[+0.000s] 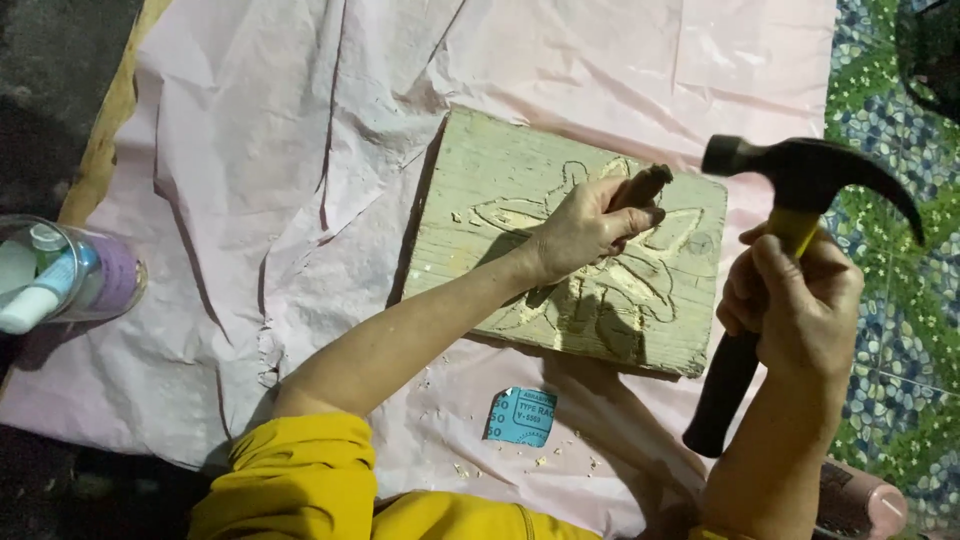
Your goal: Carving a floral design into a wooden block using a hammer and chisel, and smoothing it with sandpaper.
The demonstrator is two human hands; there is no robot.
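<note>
- Our left hand [585, 228], near the middle of the frame, is closed tight around a chisel [640, 187]; only its brown butt end shows above the fist, tilted toward the upper right.
- The chisel is set against the board [480, 200], a pale wooden slab lying in the centre, slightly skewed, with a flower outline cut into its face. We cannot see the blade; the hand hides it.
- Our right hand [795, 300], at the right of the frame, is clenched on a hammer [790, 185]. Its dark head is raised just right of the chisel end, apart from it, and the black grip of the handle sticks out below the fist toward the lower right.
- The board rests on a pink sheet [260, 150], creased and wrinkled, which covers most of the frame. It is torn near the lower left of centre.
- A blue scrap of sandpaper [522, 416] lies on the sheet just below the board, with pale wood chips scattered about it.
- At the left edge stands a clear jar [70, 272] holding small bottles, on the border of the sheet.
- A yellowish wooden strip [105, 130] runs along the upper left beside the sheet, with dark ground beyond it.
- On the right, the floor [900, 330] shows a green and blue pebble pattern.
- Our yellow sleeve [300, 480] fills the bottom edge, and a pink rounded thing [865, 505] sits in the lower right corner.
</note>
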